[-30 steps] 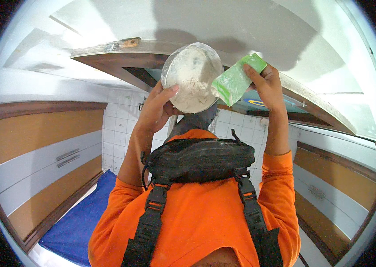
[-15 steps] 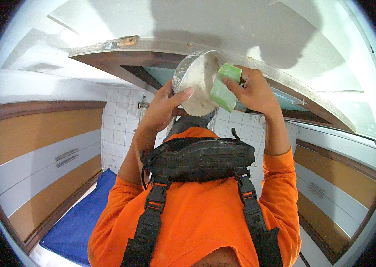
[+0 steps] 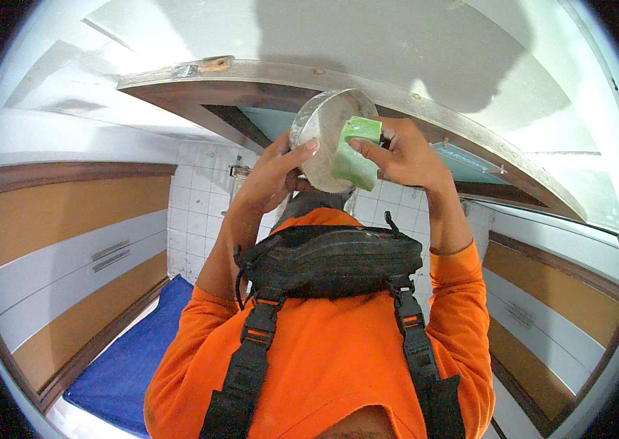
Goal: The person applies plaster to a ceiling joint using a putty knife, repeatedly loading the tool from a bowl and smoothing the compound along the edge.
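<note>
My left hand (image 3: pixel 274 175) grips the near left side of a round, pale bowl (image 3: pixel 306 118), its thumb over the rim and its other fingers underneath. The bowl is tilted so that its inside faces me, and whitish paste (image 3: pixel 323 139) coats it. In my right hand (image 3: pixel 410 155) is a flat green plastic spreader (image 3: pixel 358 162), pinched with the thumb on its near face and the fingers behind. Pale paste smears the spreader. It overlaps the right half of the bowl; whether its edge touches the paste cannot be made out.
Just beyond the bowl runs a dark wooden frame (image 3: pixel 251 94) with a dusty top edge, below a whitish wall (image 3: pixel 397 44). Drawer cabinets stand at left (image 3: pixel 75 241) and right (image 3: pixel 544 293). A blue cloth (image 3: pixel 126 366) lies at lower left. A black bag (image 3: pixel 331 260) hangs at my chest.
The spreader has moved left with my right hand, further across the bowl, and stands more upright. The bowl has shifted slightly right and down in the picture, still in my left hand.
</note>
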Available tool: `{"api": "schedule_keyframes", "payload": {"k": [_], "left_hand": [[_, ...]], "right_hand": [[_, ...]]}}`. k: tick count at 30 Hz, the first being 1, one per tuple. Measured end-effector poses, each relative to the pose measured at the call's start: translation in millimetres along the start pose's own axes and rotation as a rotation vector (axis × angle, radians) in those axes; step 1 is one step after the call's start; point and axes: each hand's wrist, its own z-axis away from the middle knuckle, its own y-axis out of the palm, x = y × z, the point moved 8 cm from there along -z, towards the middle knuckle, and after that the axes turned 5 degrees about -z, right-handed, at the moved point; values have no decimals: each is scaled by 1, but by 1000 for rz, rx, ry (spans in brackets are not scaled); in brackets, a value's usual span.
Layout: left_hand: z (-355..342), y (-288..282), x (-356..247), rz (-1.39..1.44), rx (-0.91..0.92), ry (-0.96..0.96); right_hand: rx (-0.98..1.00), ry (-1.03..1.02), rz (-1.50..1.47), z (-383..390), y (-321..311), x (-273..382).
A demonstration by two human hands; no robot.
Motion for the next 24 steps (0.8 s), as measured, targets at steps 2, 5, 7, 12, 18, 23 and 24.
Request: {"api": "schedule_keyframes", "payload": {"k": [2,5,7,12,18,23,24], "left_hand": [[0,1,-1,26,12,6],[2,0,-3,58,14,17],[3,1,-3,69,7,13],[2,-4,1,18,-24,1],[5,-15,1,106,4,30],[-2,-45,18,249,-20,56],[-8,-54,24,210,-31,49]], "right_hand": [[-5,20,-51,-2,3,-1],[-31,73,-148,-4,7,-5],[-63,60,-206,-5,9,-9],[-78,82,-365,-7,13,-25],[-323,391,-839,6,12,-62],[-571,303,-1086,29,-11,-82],[-531,332,-936,40,-21,-97]]}}
